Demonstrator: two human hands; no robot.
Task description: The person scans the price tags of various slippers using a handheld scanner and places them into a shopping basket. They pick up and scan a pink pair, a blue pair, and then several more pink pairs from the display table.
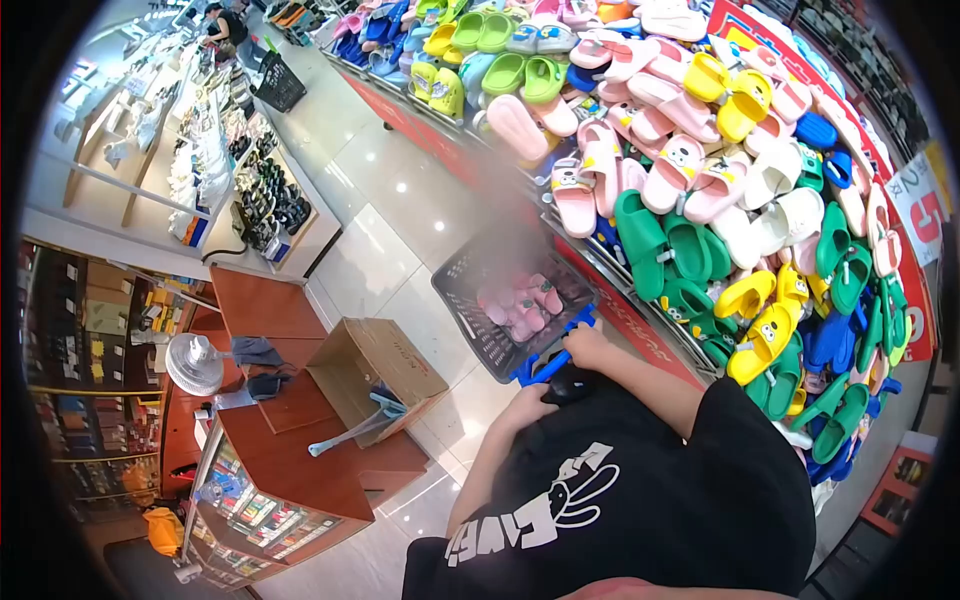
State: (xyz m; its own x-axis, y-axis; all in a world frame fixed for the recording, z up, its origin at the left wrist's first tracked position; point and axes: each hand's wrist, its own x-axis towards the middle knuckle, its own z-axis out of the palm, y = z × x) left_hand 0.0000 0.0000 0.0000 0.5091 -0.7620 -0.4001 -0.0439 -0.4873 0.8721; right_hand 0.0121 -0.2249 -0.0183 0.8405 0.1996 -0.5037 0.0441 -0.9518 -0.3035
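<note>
My right hand (588, 347) is closed around the blue handle (550, 368) of a dark grey shopping basket (455, 290). In the basket lie pink clogs (525, 308); a grey smear hides its far part. My left hand (528, 407) is in front of my black shirt, just below the left end of the handle. Its fingers look curled, and what they hold, if anything, I cannot make out.
At right, a large display holds piled green, yellow, pink and white slippers (690, 165). To the left stand a reddish-brown counter (300, 450), an open cardboard box (375, 370) and a white fan (195, 364). Another person (228, 28) bends over shelves far back, beside a black basket (280, 82).
</note>
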